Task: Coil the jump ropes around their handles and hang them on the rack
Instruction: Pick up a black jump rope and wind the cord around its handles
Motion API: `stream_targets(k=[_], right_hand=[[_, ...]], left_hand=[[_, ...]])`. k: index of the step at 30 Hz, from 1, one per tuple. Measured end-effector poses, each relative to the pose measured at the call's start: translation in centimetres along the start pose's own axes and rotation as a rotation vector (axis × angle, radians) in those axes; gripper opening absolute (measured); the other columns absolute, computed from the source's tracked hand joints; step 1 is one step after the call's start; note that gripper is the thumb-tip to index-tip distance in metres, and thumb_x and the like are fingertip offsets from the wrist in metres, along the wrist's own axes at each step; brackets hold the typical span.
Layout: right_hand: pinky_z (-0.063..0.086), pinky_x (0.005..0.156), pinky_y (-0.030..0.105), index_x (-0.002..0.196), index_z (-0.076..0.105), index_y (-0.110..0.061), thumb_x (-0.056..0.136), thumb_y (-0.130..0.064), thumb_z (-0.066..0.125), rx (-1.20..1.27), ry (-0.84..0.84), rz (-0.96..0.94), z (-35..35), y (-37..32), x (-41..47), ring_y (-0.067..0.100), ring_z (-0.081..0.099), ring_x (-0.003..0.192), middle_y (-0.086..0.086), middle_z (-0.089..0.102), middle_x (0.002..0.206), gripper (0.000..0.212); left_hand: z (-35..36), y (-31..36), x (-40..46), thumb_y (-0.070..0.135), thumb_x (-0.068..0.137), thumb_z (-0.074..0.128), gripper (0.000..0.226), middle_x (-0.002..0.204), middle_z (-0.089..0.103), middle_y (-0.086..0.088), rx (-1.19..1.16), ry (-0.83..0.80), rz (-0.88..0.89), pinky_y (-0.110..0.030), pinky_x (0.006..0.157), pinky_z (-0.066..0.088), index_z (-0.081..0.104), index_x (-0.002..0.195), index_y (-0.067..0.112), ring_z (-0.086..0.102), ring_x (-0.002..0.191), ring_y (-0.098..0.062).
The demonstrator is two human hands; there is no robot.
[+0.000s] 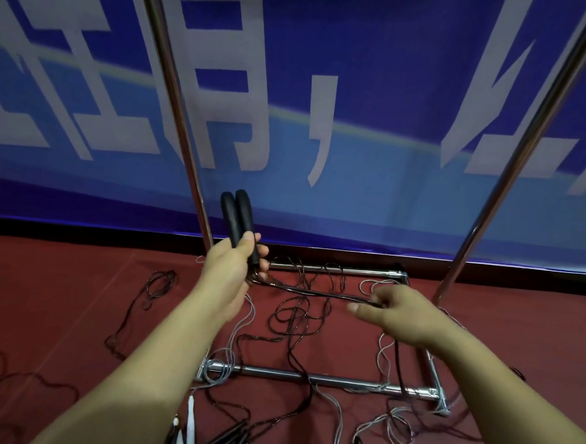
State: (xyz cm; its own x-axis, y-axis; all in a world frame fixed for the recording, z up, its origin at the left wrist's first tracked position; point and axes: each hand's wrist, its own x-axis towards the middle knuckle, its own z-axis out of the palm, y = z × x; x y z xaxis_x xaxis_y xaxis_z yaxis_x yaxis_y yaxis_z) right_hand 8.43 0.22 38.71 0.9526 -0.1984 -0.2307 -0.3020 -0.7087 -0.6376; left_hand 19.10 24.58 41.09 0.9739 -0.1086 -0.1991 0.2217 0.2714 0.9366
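My left hand (230, 269) grips two black jump-rope handles (238, 219) side by side, their tops pointing up beside the rack's left pole. Dark rope strands (315, 291) run from the handles' lower ends to the right. My right hand (393, 313) pinches those strands, stretched almost level between the two hands. The metal rack (193, 157) stands in front of me, with two upright poles and a base frame (311, 378) on the floor. No rope shows hanging on the visible part of the rack.
Several loose ropes, dark (294, 319) and grey (385, 353), lie tangled over the red floor and the rack's base. More handles, black (228, 437) and white (190, 418), lie at the bottom edge. A blue banner (358, 90) covers the wall behind.
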Motion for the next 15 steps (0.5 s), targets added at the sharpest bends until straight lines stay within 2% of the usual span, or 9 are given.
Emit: stream_targets(k=[2, 4, 6, 10, 12, 14, 15], right_hand=[[0.03, 0.051, 0.025, 0.064, 0.05, -0.02, 0.075, -0.051, 0.081, 0.169, -0.003, 0.001, -1.1, 0.5, -0.3, 0.012, 0.036, 0.052, -0.008, 0.041, 0.054, 0.045], [0.026, 0.048, 0.024, 0.072, 0.056, -0.018, 0.073, -0.039, 0.086, 0.356, -0.049, -0.012, -1.9, 0.6, -0.9, 0.014, 0.033, 0.054, 0.001, 0.042, 0.06, 0.036], [0.022, 0.048, 0.026, 0.081, 0.06, -0.014, 0.077, -0.026, 0.084, 0.512, -0.062, -0.045, -2.6, 0.6, -1.8, 0.016, 0.029, 0.054, 0.008, 0.04, 0.065, 0.027], [0.023, 0.05, 0.027, 0.082, 0.066, -0.012, 0.088, -0.01, 0.07, 0.693, -0.014, -0.076, -4.5, -0.9, -3.2, 0.012, 0.03, 0.048, 0.001, 0.042, 0.06, 0.007], [0.021, 0.049, 0.026, 0.082, 0.066, -0.014, 0.092, -0.009, 0.064, 0.758, 0.007, -0.08, -5.3, -1.9, -3.6, 0.01, 0.03, 0.047, 0.002, 0.043, 0.062, 0.011], [0.022, 0.049, 0.025, 0.087, 0.067, -0.014, 0.094, -0.02, 0.062, 0.767, 0.021, -0.095, -5.6, -3.1, -3.9, 0.01, 0.031, 0.047, 0.004, 0.043, 0.064, 0.01], [0.021, 0.049, 0.025, 0.091, 0.067, -0.014, 0.095, -0.029, 0.06, 0.738, 0.031, -0.109, -5.3, -3.4, -3.9, 0.01, 0.031, 0.048, 0.004, 0.044, 0.065, 0.018]], left_hand=[[-0.9, 0.2, -0.6, 0.017, 0.105, 0.051, 0.016, 0.072, 0.065, -0.006, 0.235, -0.055, 0.11, -0.029, 0.051, 0.047, 0.062, 0.103, 0.005, 0.057, 0.054, -0.016], [-1.4, 0.2, -1.5, 0.015, 0.103, 0.054, 0.014, 0.069, 0.065, -0.003, 0.418, -0.163, 0.172, -0.028, 0.051, 0.047, 0.063, 0.103, 0.004, 0.058, 0.053, -0.016], [-1.5, 0.0, -2.6, 0.014, 0.102, 0.055, 0.015, 0.067, 0.065, -0.001, 0.52, -0.295, 0.14, -0.028, 0.054, 0.047, 0.063, 0.104, 0.001, 0.058, 0.053, -0.016], [-0.8, 0.4, -4.7, 0.013, 0.102, 0.055, 0.021, 0.069, 0.064, -0.006, 0.479, -0.542, -0.019, -0.028, 0.06, 0.05, 0.064, 0.11, -0.003, 0.063, 0.06, -0.018], [-0.1, 0.9, -5.6, 0.015, 0.102, 0.054, 0.02, 0.071, 0.064, -0.007, 0.449, -0.627, -0.082, -0.028, 0.062, 0.052, 0.065, 0.11, 0.0, 0.064, 0.063, -0.019], [0.4, 1.3, -5.9, 0.015, 0.103, 0.054, 0.019, 0.073, 0.065, -0.008, 0.52, -0.71, -0.106, -0.027, 0.061, 0.052, 0.065, 0.109, 0.001, 0.066, 0.065, -0.02], [0.5, 1.4, -5.9, 0.014, 0.104, 0.053, 0.018, 0.073, 0.066, -0.007, 0.582, -0.746, -0.102, -0.025, 0.058, 0.05, 0.065, 0.108, 0.002, 0.065, 0.065, -0.018]])
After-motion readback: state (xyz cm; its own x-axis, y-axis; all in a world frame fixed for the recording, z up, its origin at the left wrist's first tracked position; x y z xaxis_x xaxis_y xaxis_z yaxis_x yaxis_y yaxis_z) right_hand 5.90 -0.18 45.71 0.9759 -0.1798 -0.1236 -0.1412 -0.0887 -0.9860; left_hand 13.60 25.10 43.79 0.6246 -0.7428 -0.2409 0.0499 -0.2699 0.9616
